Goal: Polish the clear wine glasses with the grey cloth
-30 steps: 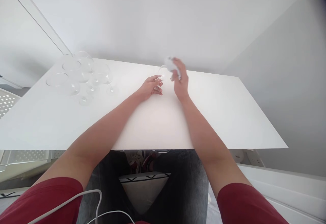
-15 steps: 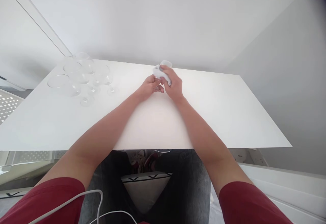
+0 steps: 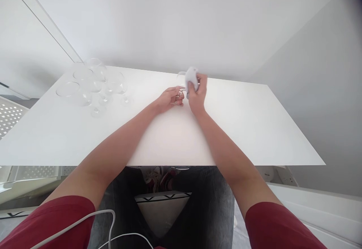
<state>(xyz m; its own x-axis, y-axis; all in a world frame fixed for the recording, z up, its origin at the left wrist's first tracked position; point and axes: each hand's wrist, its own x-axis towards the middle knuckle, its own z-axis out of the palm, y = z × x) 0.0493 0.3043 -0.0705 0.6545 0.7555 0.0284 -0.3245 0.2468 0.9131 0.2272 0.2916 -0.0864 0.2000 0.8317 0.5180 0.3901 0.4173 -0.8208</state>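
My left hand is closed round the stem of a clear wine glass near the back of the table. Bunched in my right hand is a white cloth, pressed to the right side of the glass's bowl. The cloth and fingers hide much of the bowl. Only its upper left rim shows plainly. Part of the stem and foot glints among the left fingers.
Several clear stemmed glasses stand upright in a group at the left back of the white table. A wall rises behind the table. A white cable loops by my left sleeve.
The right hand with the cloth has moved from the front of the bowl round to its right side. The left hand keeps the stem, its fingers now more visible.
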